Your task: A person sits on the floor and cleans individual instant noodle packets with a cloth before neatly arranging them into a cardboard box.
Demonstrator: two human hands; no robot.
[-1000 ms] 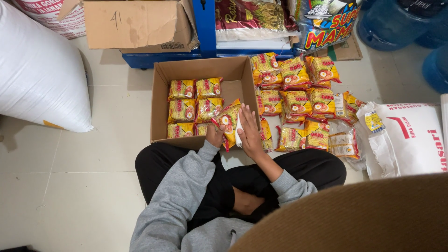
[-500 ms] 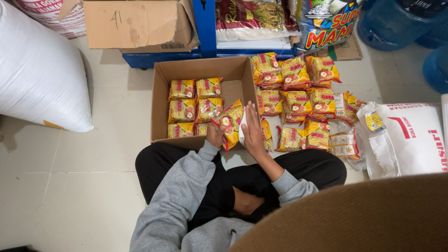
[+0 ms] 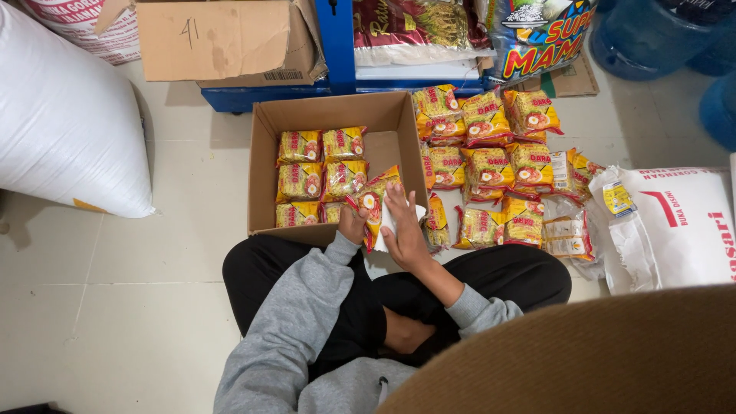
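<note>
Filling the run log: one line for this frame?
left hand: holds packet | right hand: on packet | box: partly filled | packets on floor

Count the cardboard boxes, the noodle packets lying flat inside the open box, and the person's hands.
Cardboard boxes: 2
Packets lying flat in the open box: 6
Hands, both on a yellow packet: 2
Total: 10

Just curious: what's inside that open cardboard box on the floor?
The box holds yellow noodle packets in rows on its left side; the right part shows bare bottom. The hands and their packet hide the near corner.
</note>
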